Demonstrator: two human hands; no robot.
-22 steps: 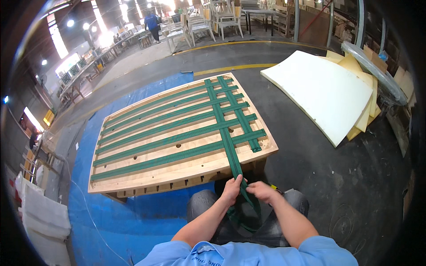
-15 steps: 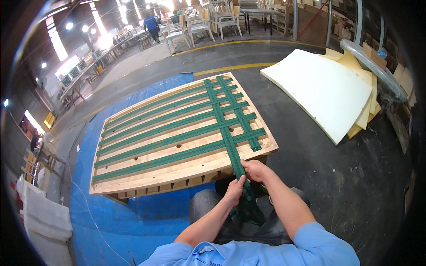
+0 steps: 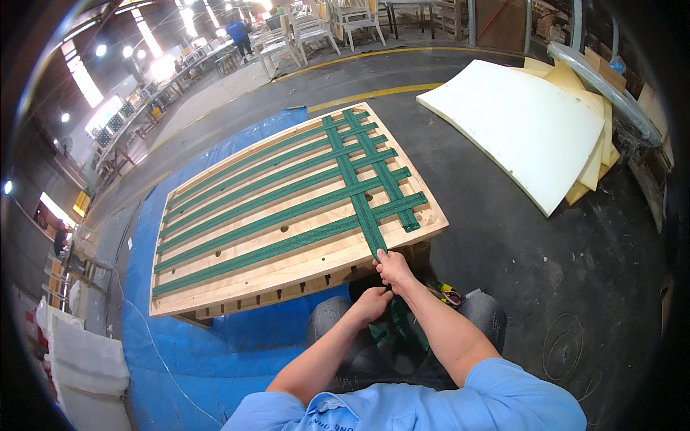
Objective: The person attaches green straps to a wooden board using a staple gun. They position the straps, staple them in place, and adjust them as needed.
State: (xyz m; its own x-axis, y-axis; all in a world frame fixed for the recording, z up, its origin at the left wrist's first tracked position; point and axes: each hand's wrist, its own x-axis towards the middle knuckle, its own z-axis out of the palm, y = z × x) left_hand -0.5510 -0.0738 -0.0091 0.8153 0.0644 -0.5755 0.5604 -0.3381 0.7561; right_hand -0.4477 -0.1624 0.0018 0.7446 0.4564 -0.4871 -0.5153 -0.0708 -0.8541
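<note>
A wooden frame (image 3: pixel 251 287) lies flat before me, with several green webbing straps running lengthwise across it. Two more straps cross these near its right end. One of the crossing straps, a webbing strap (image 3: pixel 365 215), runs over the frame's near edge into my hands. My right hand (image 3: pixel 393 268) grips it just off that edge. Slightly lower and to the left, my left hand (image 3: pixel 372 304) is closed on the same strap. The loose green length hangs down between my knees, partly hidden by my hands and forearms.
Under the frame spreads a blue sheet (image 3: pixel 237 366). White and yellow foam sheets (image 3: pixel 517 129) are stacked on the floor at the right. By my right knee lies a tool with red and yellow handles (image 3: pixel 451 294). White chairs (image 3: pixel 356 21) stand at the back; a person in blue (image 3: pixel 239 32) is far off.
My right hand has shifted left and up along the strap toward the frame's edge. My left hand has moved slightly down and left. The view has tilted a little, revealing the red-and-yellow-handled tool.
</note>
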